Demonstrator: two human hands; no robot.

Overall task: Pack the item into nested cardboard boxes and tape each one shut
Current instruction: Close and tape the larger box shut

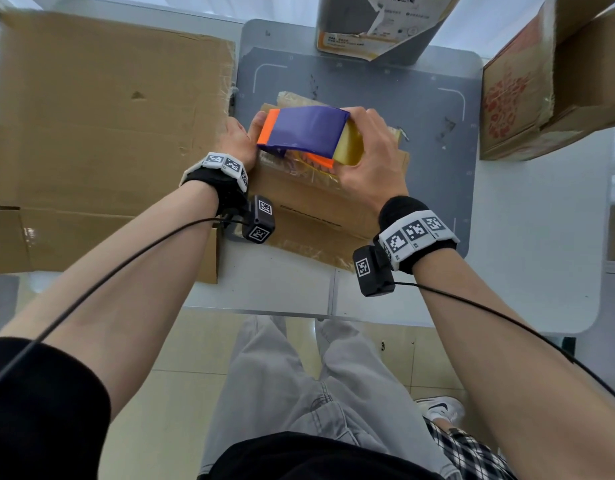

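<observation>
A block-shaped item [304, 131] with a purple middle, an orange end and a yellow end is held over a small, tape-covered cardboard box [320, 206] on the grey mat [368, 88]. My right hand [372, 157] grips its yellow end, fingers curled round it. My left hand [242, 138] is at its orange end, thumb against that end; its fingers are hidden behind the item. The box's flaps lie open toward me.
A large flattened cardboard box [101, 116] fills the table's left side. Another box with red print [528, 105] stands at the right edge. A grey box with a torn label [379, 26] sits at the back. White table surface shows near me.
</observation>
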